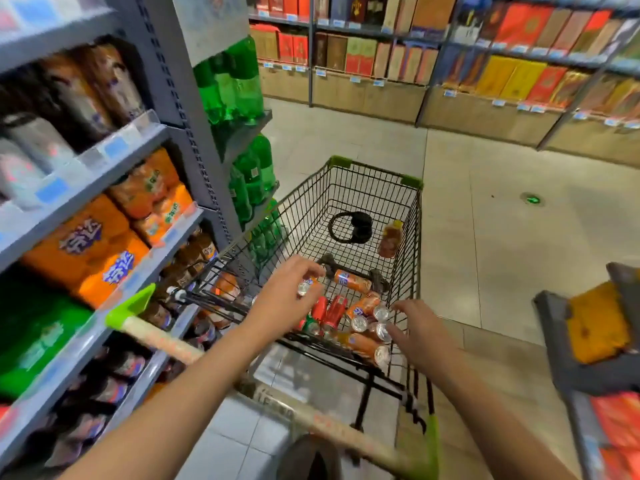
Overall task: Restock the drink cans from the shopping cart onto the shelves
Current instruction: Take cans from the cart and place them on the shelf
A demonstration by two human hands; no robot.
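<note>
aisle floor [519, 237] open right, left hand [284, 292] perhaps gripping can [304, 287] in cart [412, 216]

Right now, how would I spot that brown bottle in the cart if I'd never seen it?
Look into the wire cart parked beside the soda shelves. Go past the heap of cans near the handle to the cart's far end, by its right wall. The brown bottle lies there beside black headphones; it is the cart's only bottle, with a yellow cap.
</note>
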